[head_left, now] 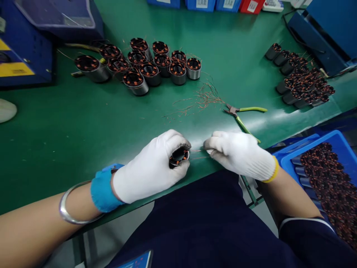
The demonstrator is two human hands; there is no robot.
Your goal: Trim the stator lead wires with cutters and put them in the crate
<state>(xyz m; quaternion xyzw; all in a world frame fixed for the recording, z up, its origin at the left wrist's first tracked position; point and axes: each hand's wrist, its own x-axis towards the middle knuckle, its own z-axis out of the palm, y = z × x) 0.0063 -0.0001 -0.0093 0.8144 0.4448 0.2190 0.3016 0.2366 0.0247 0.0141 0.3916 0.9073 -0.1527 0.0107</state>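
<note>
Near the front edge of the green table, my gloved left hand (160, 163) is wrapped round a motor stator (179, 157), a dark metal ring with copper windings inside. Two thin copper wires (198, 158) run from the stator towards the right. My gloved right hand (232, 152) pinches at their far ends, its fingertips closed together. Just beyond the right hand lie diagonal cutters (235, 111) with green handles, their jaws apart. Beside the cutters is a loose tangle of cut copper wire (208, 95).
Several wound stators (150, 72) stand at the back left, and another group (304, 80) at the right. A blue crate (287, 160) full of stators is at my right. Along the back are small bins (200, 4), a purple tray (64, 26) and a blue machine (25, 56).
</note>
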